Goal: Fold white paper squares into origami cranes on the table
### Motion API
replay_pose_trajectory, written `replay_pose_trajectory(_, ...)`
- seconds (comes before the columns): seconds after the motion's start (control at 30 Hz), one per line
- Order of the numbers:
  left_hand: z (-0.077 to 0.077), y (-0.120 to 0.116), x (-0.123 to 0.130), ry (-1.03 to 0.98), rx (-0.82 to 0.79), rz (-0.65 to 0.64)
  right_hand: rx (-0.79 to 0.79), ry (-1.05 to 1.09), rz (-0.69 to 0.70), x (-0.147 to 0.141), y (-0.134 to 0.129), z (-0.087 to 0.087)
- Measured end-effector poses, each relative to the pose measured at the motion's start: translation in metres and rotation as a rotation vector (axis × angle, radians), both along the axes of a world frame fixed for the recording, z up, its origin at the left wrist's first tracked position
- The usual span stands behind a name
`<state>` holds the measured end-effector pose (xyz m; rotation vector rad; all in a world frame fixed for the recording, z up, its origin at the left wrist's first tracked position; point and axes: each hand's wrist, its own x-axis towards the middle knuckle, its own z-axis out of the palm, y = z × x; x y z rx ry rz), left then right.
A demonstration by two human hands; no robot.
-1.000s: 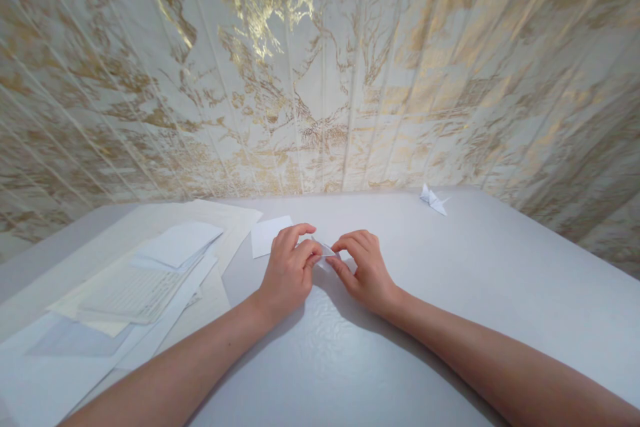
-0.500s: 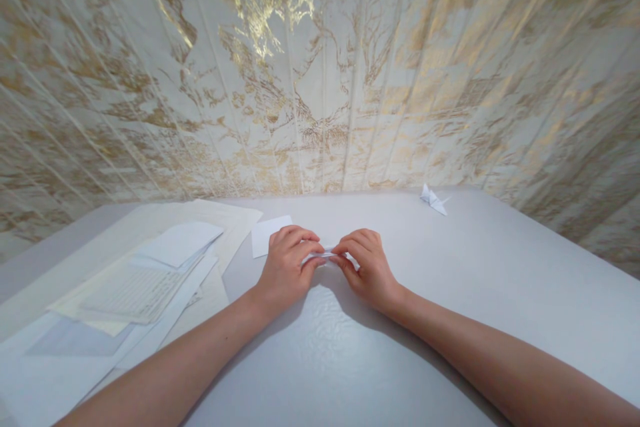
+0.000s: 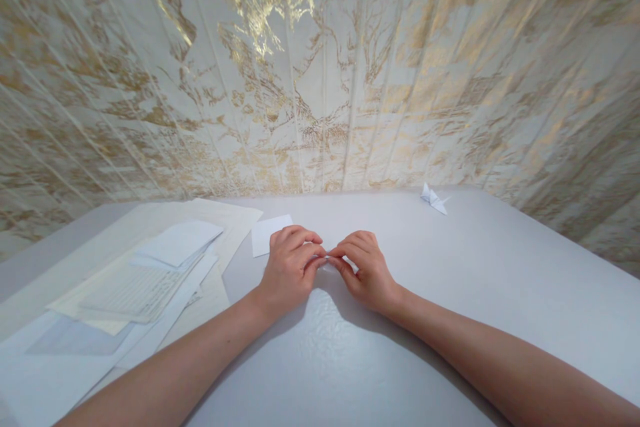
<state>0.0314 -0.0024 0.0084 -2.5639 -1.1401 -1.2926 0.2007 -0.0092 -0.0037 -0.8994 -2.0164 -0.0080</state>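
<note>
Near the middle of the white table, my left hand (image 3: 293, 265) and my right hand (image 3: 365, 269) face each other with their fingertips almost touching. Both pinch a small folded white paper (image 3: 327, 257) between thumb and fingers. Most of the paper is hidden by the fingers, so its shape is hard to make out. Just behind my left hand lies a flat white paper piece (image 3: 265, 235), partly covered by that hand.
A folded paper crane (image 3: 434, 200) rests at the back right of the table (image 3: 475, 293). Loose sheets and a lined, written page (image 3: 133, 293) are piled on the left, beside my left forearm. A gold-patterned curtain (image 3: 320, 80) hangs behind the table.
The fingertips of my two hands have come closer together, and less of the folded paper shows between them.
</note>
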Motion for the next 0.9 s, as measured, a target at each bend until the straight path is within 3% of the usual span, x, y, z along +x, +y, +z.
replay_pose_trajectory(0.27, 0.003, -0.005, 0.004, 0.010, -0.047, 0.005, 0.023, -0.052, 0.050, -0.002, -0.005, 0.008)
replay_pose_trajectory(0.6, 0.002, 0.005, -0.003, 0.003, -0.131, 0.087, -0.047, 0.050, 0.025, 0.004, 0.003, 0.002)
replay_pose_trajectory(0.9, -0.002, 0.011, -0.006, -0.241, -0.349, -0.050, -0.227, 0.219, -0.030, 0.008, 0.010, 0.000)
